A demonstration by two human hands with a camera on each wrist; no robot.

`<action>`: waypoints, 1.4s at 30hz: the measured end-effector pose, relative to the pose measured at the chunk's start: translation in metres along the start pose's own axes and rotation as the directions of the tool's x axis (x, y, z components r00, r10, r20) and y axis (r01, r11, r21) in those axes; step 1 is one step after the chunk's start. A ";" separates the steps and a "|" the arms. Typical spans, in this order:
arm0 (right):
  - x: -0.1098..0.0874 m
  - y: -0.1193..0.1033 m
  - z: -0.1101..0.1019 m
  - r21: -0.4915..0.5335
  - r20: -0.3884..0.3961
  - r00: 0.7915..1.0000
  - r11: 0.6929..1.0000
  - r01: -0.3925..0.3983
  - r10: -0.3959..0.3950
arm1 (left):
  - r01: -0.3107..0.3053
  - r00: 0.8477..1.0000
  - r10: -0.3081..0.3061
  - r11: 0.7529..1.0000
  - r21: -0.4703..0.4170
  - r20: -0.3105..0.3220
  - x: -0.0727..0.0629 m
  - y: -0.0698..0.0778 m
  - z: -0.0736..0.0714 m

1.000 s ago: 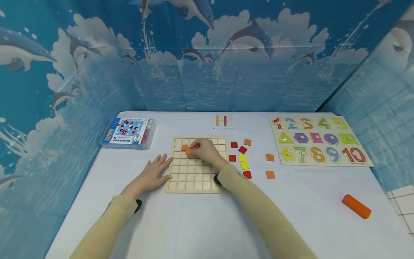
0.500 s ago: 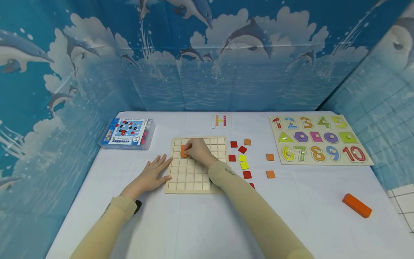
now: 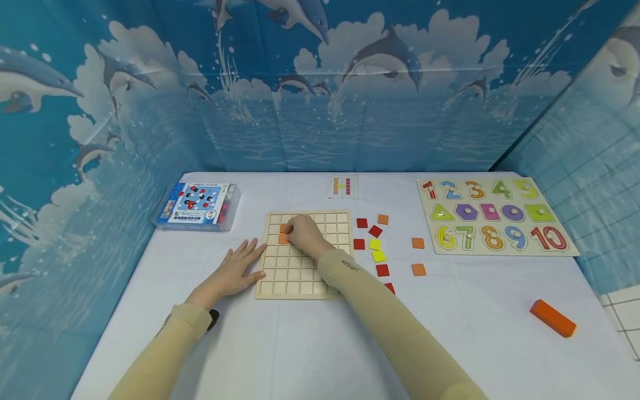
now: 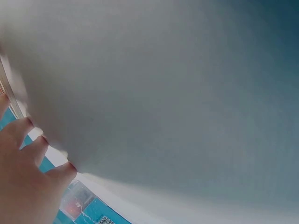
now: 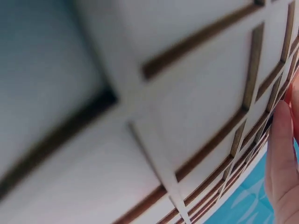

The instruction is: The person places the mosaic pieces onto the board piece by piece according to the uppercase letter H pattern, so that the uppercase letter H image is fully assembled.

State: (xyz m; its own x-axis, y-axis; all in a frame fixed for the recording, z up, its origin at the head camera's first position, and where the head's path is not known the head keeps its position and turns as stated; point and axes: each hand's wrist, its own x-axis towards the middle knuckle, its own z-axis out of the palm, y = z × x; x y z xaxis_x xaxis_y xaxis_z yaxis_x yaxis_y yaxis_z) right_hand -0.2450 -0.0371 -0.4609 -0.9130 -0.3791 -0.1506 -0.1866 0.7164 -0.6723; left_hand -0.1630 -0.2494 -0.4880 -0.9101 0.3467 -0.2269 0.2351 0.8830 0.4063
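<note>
Backs and flanks a white-covered table (image 3: pixel 280 355) with blue hangings (image 3: pixel 320 144) bearing dolphins (image 3: pixel 387 60) and clouds (image 3: pixel 445 41); shows white tiling (image 3: pixel 624 315) at far right.

The grid board (image 3: pixel 294 275) is pale cream, patterned with brown-edged squares, and the orange tiles (image 3: pixel 284 239), red tiles (image 3: pixel 361 223) and yellow tiles (image 3: pixel 378 256) are plain against the white counter (image 3: pixel 280 350). Beige sleeves (image 3: pixel 380 311) bear small dark lettering; the number puzzle (image 3: pixel 479 226) mixes red, blue, green, yellow and purple on cream. The blue curtain (image 3: pixel 320 133) carries grey-and-white dolphins and pale clouds, and the bar (image 3: pixel 553 318) is orange.
</note>
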 end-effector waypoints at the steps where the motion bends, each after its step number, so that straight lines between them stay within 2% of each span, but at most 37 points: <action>1: -0.001 0.000 -0.001 0.002 0.004 1.000 1.000 -0.004 0.004 | 0.000 1.000 0.000 1.000 0.000 -0.001 0.000 0.000 0.000; 8: -0.001 0.002 -0.003 0.016 0.022 1.000 1.000 -0.019 0.019 | 0.000 1.000 0.000 1.000 0.003 -0.001 0.001 0.000 0.000; 18: -0.004 0.024 -0.012 0.133 0.053 0.999 0.991 -0.015 0.008 | -0.004 1.000 0.004 1.000 -0.006 0.004 0.004 0.000 0.003; 24: -0.015 0.047 -0.040 0.219 0.048 0.998 0.975 -0.044 0.034 | 0.001 1.000 -0.001 1.000 0.002 0.000 0.002 0.000 0.004; 31: -0.032 0.079 -0.084 0.213 -0.021 0.995 0.973 -0.091 0.098 | 0.016 1.000 -0.016 1.000 -0.001 -0.007 -0.003 0.001 0.001; 38: -0.048 0.116 -0.116 0.235 -0.051 0.971 0.948 -0.217 0.235 | 0.018 1.000 -0.018 1.000 0.000 -0.007 -0.002 0.000 0.001; 42: -0.057 0.135 -0.127 0.243 -0.066 0.958 0.935 -0.257 0.280 | 0.012 1.000 -0.012 1.000 -0.004 -0.006 -0.001 0.001 0.002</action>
State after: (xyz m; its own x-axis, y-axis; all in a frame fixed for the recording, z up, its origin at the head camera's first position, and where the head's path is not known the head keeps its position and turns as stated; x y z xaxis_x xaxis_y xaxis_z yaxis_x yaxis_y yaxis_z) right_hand -0.2644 0.1553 -0.4512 -0.9506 -0.1241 -0.2847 0.1479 0.6253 -0.7663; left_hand -0.1614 -0.2484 -0.4889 -0.9150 0.3340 -0.2264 0.2227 0.8860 0.4068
